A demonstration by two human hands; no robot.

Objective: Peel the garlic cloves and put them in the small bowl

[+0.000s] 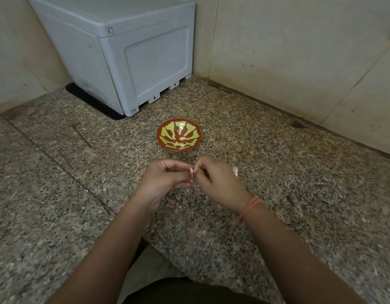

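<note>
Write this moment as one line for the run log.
step: peeling | both hands: left hand, right hand pinch garlic clove | small bowl: holds peeled cloves

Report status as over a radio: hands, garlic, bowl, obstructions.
Left hand and right hand pinching one garlic clove, peeling. Small bowl just beyond, peeled cloves inside. Path to bowl unobstructed.

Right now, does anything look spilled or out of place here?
Nothing stands out. The small bowl sits upright on the floor with peeled cloves inside, and both hands, left hand and right hand, hold one garlic clove between them.
</note>
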